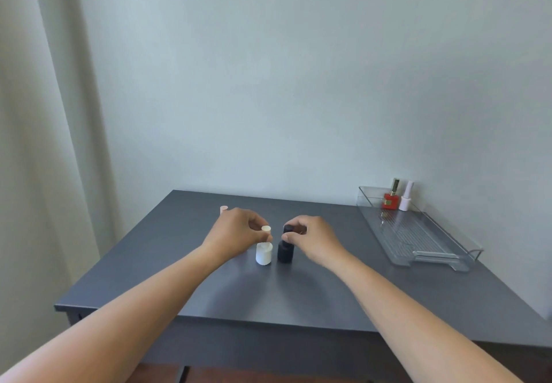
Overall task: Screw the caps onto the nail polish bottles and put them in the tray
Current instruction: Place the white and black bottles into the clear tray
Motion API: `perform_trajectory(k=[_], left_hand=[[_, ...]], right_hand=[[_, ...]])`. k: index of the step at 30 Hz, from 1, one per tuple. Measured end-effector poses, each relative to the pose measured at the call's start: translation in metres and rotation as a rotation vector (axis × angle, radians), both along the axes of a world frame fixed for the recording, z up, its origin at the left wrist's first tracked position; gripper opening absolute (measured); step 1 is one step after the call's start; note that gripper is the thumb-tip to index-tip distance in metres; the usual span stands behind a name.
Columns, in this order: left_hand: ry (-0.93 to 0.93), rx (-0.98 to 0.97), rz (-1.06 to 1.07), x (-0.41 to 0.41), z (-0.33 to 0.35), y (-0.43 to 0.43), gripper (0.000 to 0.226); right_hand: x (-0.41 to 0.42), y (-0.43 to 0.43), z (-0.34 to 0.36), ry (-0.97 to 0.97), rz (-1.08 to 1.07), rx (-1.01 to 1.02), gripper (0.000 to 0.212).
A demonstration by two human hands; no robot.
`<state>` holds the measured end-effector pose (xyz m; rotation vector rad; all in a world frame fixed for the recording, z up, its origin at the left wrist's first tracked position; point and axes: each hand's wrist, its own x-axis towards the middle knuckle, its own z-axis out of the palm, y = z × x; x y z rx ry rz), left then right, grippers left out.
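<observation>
A white nail polish bottle [264, 254] and a black one [285, 252] stand side by side in the middle of the grey table [298, 293]. My left hand [239, 233] pinches a cream cap [265, 229] right above the white bottle's neck. My right hand [310, 237] grips the black cap [288, 229] on top of the black bottle. A clear plastic tray [418, 233] lies at the right, holding a red bottle with a gold cap [390, 198] and a pale pink capped bottle [405, 198] at its far end.
A small pink object [223, 209] stands behind my left hand, mostly hidden. A wall runs along the table's far edge, and a curtain [44, 143] hangs to the left.
</observation>
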<state>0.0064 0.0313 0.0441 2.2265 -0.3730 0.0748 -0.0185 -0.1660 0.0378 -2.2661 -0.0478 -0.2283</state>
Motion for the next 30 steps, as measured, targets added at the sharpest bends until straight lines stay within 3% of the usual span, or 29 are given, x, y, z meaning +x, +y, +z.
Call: perform_trajectory(k=[12, 20, 30], left_hand=[[0.009, -0.018, -0.008, -0.001, 0.023, -0.029, 0.019], [-0.070, -0.131, -0.119, 0.020, 0.060, -0.091, 0.009], [-0.119, -0.241, -0.206, 0.074, 0.090, -0.210, 0.010]], right_hand=[[-0.001, -0.032, 0.014, -0.039, -0.013, 0.117, 0.007], [0.005, -0.121, 0.061, -0.166, -0.144, 0.238, 0.008], [0.050, -0.221, 0.095, -0.239, -0.340, 0.056, 0.006]])
